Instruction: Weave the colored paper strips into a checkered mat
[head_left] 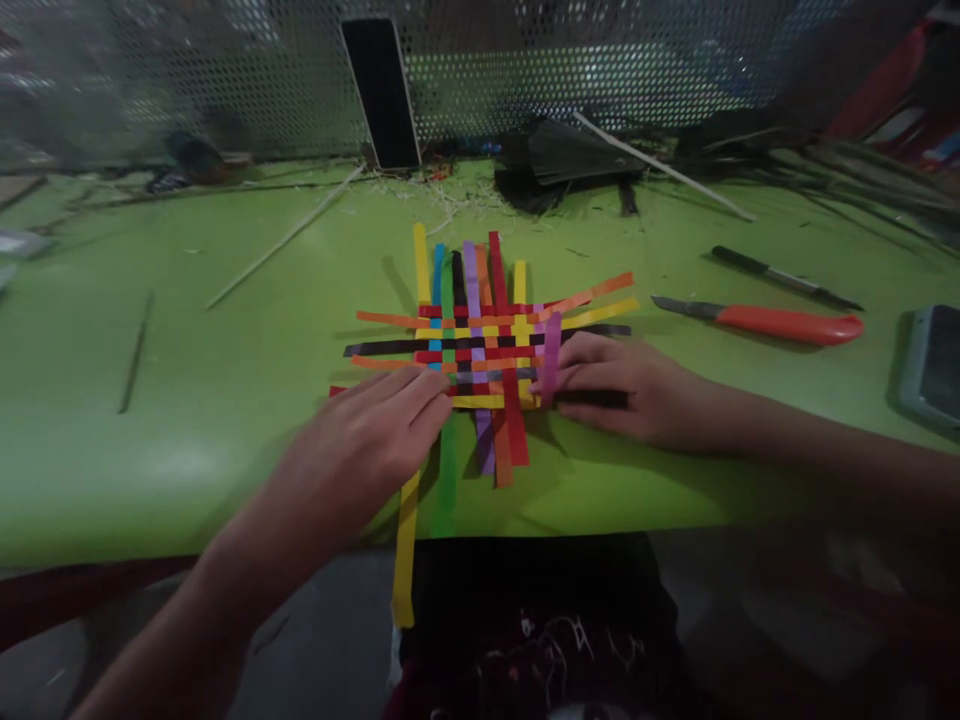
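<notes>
A woven mat of coloured paper strips [484,345] lies on the green table [187,380], with yellow, blue, black, purple, orange and red strips crossing each other. My left hand [367,440] rests flat on the mat's lower left corner, fingers stretched out. My right hand [622,385] lies at the mat's right edge, its fingers pressed around a purple strip [552,360] that bends upward and over a black strip [592,398]. A long yellow strip [405,550] hangs past the table's front edge.
An orange-handled knife [765,320] and a dark pen-like tool [784,277] lie to the right. A phone [381,92] leans on the perforated back panel. Thin sticks [285,238], a black bundle [562,160] and a grey device [934,365] are also on the table.
</notes>
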